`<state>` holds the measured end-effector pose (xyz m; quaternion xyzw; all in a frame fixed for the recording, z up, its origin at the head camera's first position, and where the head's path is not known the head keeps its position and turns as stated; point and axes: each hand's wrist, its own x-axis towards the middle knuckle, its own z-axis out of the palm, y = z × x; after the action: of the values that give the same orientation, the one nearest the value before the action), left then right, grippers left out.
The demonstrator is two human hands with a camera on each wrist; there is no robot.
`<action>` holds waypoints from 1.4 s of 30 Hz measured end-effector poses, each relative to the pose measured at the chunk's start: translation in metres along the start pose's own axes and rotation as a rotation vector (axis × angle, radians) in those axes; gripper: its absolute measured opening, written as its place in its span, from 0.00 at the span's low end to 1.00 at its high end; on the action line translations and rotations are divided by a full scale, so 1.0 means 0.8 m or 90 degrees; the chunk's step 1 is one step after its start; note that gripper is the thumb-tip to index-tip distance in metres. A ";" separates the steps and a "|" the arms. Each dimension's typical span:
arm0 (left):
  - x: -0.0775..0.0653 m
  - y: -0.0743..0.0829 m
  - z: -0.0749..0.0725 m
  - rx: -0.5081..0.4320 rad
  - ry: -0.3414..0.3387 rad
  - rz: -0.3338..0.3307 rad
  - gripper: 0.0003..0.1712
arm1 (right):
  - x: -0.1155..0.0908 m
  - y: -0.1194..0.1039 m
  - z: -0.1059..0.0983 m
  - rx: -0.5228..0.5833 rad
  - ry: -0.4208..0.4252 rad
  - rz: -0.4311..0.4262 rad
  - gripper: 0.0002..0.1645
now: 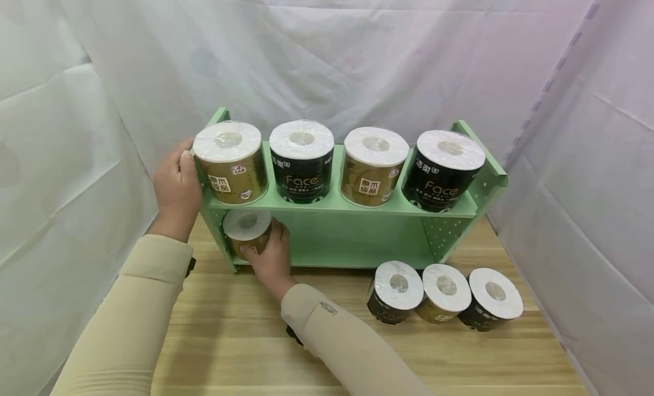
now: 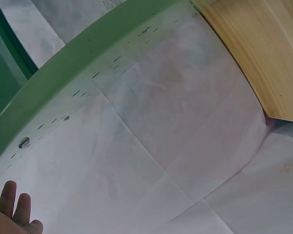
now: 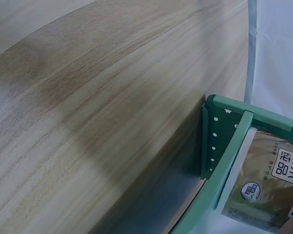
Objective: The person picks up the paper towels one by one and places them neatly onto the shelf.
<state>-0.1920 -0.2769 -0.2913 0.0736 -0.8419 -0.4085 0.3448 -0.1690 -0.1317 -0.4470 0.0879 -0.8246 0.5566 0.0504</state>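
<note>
My right hand [image 1: 269, 254] grips a gold-wrapped toilet paper roll [image 1: 247, 224] at the left end of the green rack's lower shelf. Its thumb is in front and its fingers lie on the right side. The gold roll's printed wrapper [image 3: 266, 180] also shows in the right wrist view, with a fingertip at the corner. My left hand [image 1: 177, 186] rests at the rack's left side, beside the upper gold roll [image 1: 232, 180]. In the left wrist view several fingers [image 2: 22, 209] look extended, near the green side panel [image 2: 95, 46].
Along the upper shelf stand a black roll [image 1: 302, 177], a gold roll [image 1: 372, 180] and another black roll [image 1: 439, 183]. On the wooden table [image 1: 245, 333], right of the right arm, are a black roll [image 1: 383, 305], a gold roll [image 1: 434, 314] and a black roll [image 1: 477, 314]. White curtains [image 1: 327, 55] surround it.
</note>
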 end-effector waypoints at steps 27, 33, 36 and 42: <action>0.001 -0.003 0.001 -0.005 0.008 0.017 0.27 | -0.028 -0.005 -0.083 -0.021 -0.010 -0.056 0.53; 0.000 -0.002 0.000 -0.005 0.005 0.015 0.27 | -0.037 -0.001 -0.103 -0.029 -0.007 -0.052 0.54; 0.000 -0.002 0.000 -0.003 0.005 0.011 0.27 | -0.042 0.005 -0.116 -0.036 0.000 -0.052 0.54; 0.000 -0.002 0.000 -0.007 0.003 0.010 0.27 | -0.049 0.019 -0.145 -0.071 0.038 -0.051 0.54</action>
<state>-0.1926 -0.2781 -0.2923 0.0661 -0.8393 -0.4104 0.3504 -0.1353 -0.0156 -0.4243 0.1016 -0.8484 0.5094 0.1022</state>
